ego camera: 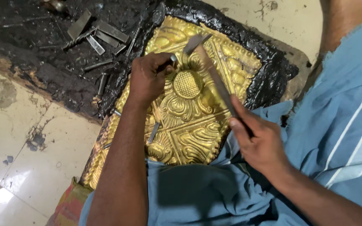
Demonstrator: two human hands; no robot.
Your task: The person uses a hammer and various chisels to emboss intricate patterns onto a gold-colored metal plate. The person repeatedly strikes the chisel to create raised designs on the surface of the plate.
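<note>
A golden embossed metal sheet [197, 113] with a round flower pattern lies set in black pitch [269, 71] in front of me. My left hand [149, 77] is closed around a small metal punch [172, 59], its tip resting on the sheet just left of the central flower. My right hand [258, 140] grips the wooden handle of a hammer [214, 75], whose metal head hovers just above the punch's top end.
Several loose metal punches and chisels [99, 35] lie on the black pitch slab at upper left. One more punch [153, 132] rests on the sheet. Blue cloth [197, 188] covers my lap; pale tiled floor [30, 159] spreads to the left.
</note>
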